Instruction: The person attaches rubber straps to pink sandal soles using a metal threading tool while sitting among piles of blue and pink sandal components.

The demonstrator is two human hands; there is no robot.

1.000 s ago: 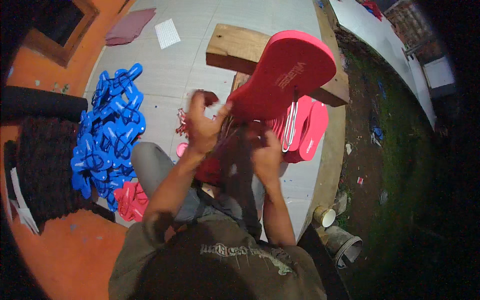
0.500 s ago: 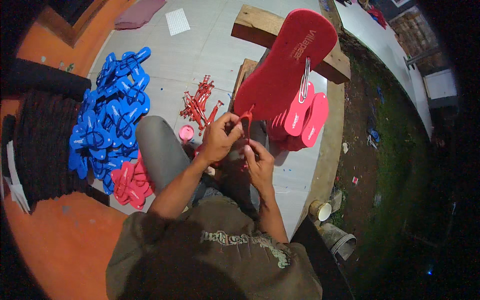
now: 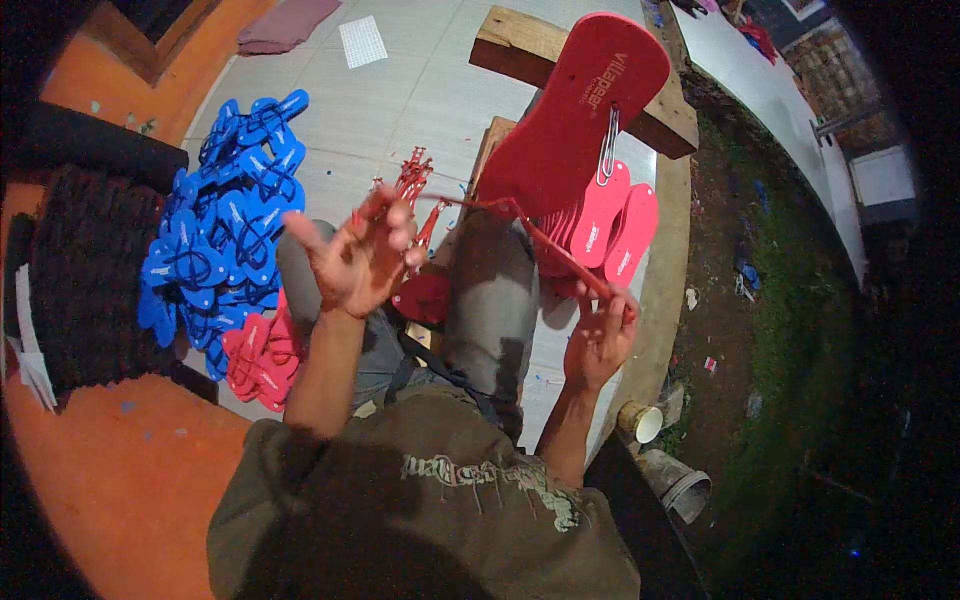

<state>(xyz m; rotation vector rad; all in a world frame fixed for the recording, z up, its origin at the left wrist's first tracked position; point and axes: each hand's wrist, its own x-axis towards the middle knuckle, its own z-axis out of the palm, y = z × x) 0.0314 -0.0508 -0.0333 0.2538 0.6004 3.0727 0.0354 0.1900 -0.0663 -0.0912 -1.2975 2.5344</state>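
Observation:
A large red flip-flop sole (image 3: 575, 120) rests tilted against a wooden stand, a looped silver wire tool (image 3: 607, 148) stuck in it. From the sole's lower end a red thong strap (image 3: 552, 245) spreads out to both sides. My right hand (image 3: 602, 335) pinches one strap end, pulled down to the right. My left hand (image 3: 360, 250) is partly blurred, its thumb stretched away and its fingers apart, near the other strap end. Behind the left hand lies a pile of red straps (image 3: 412, 175), partly hidden by it.
Blue flip-flops (image 3: 235, 210) are heaped at the left, with red flip-flops (image 3: 262, 360) nearer me. Rows of red soles (image 3: 630, 230) stand right of the stand's wooden beam (image 3: 515, 45). Dark stacked sheets (image 3: 95, 270) sit far left. Buckets (image 3: 642, 422) stand beyond the floor's right edge.
My hands have parted from together at the sole's lower end, left hand going left and right hand right. The strap is now spread wide. The sole has shifted slightly.

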